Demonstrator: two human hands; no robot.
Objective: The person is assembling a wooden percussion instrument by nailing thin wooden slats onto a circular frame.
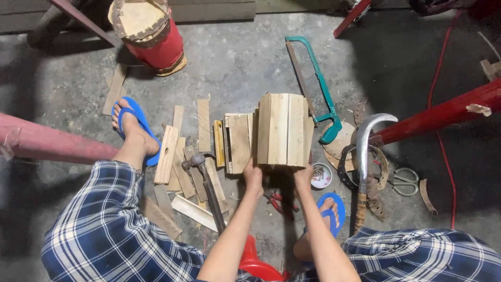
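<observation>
Both hands are gripping the near end of a curved wooden shell [284, 130] made of pale slats joined edge to edge: the left hand [253, 177] is closing on its lower left corner and the right hand [303, 175] on its lower right, and the shell is standing tilted away from the person above the concrete floor [235, 62]. Its inside and its far end are facing away, so how the slats are joined is not showing, and the fingertips are tucking out of sight beneath the edge. Just left of it a stack of flat boards [237, 142] is leaning, partly covered by the shell. A hammer [206, 180] is lying across loose wood strips [177, 162], its handle end disappearing behind the left forearm. Red-handled pliers [279, 202] are lying half hidden between the forearms, and a small bowl of nails [321, 176] is sitting just beside the right hand. A teal hacksaw [318, 89] is lying beyond the shell, and a curved sickle blade [365, 143] is lying to the right near scissors [404, 181]. A red drum [151, 34] is being cut off by the top edge. The floor is rough, grey and littered with shavings; the corners are falling into shadow.
</observation>
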